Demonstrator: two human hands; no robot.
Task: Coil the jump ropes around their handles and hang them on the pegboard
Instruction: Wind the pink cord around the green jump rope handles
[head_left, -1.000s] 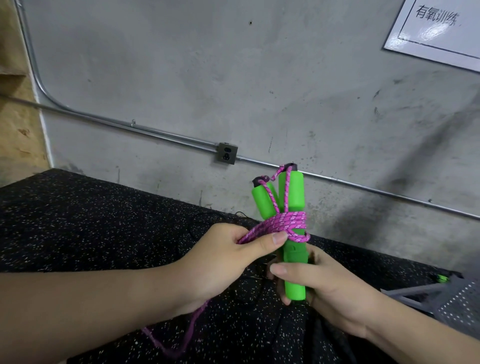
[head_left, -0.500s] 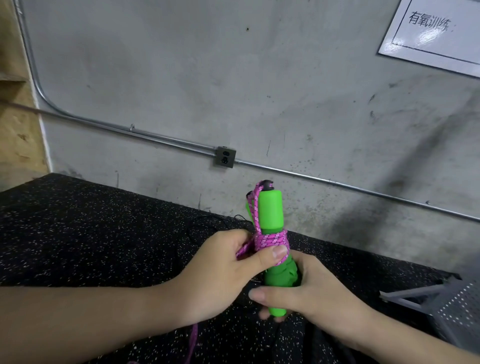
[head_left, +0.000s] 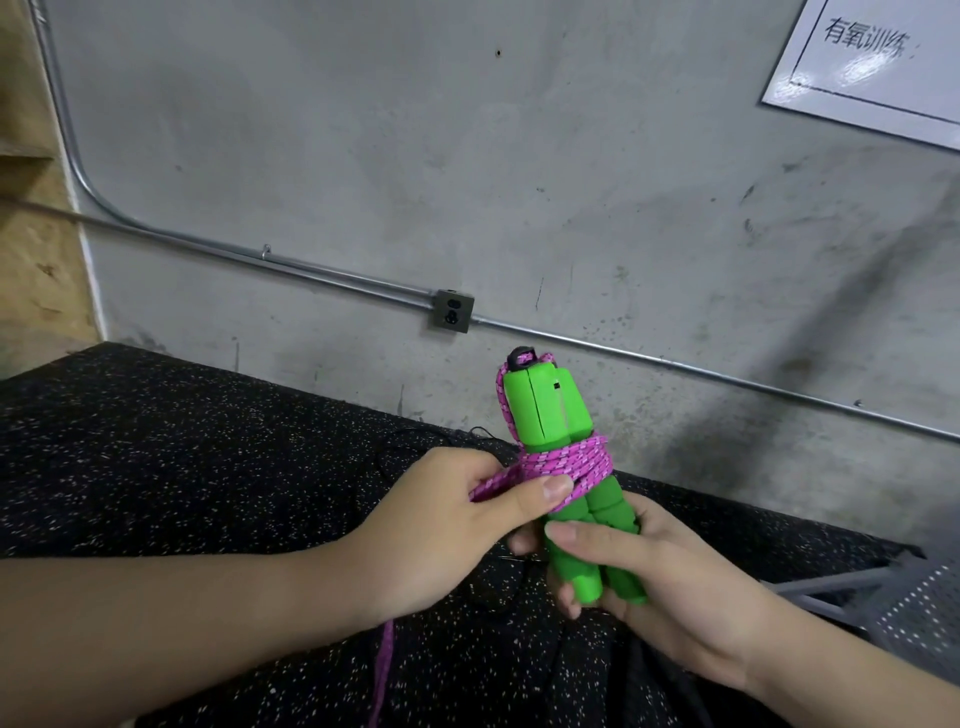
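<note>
A: What's left of the handles?
B: The left hand (head_left: 447, 525), thumb and fingers pinching the pink rope (head_left: 566, 460) where it leaves the coils.

A: And the handles?
B: Two green handles (head_left: 550, 410), upright together, rope wound around their middle.

A: Right of them?
B: The right hand (head_left: 649, 577), fingers curled around their lower ends.

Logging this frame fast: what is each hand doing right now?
Left hand: closed, pinching the pink rope between thumb and fingers.
Right hand: closed around the lower ends of the two green handles.
</note>
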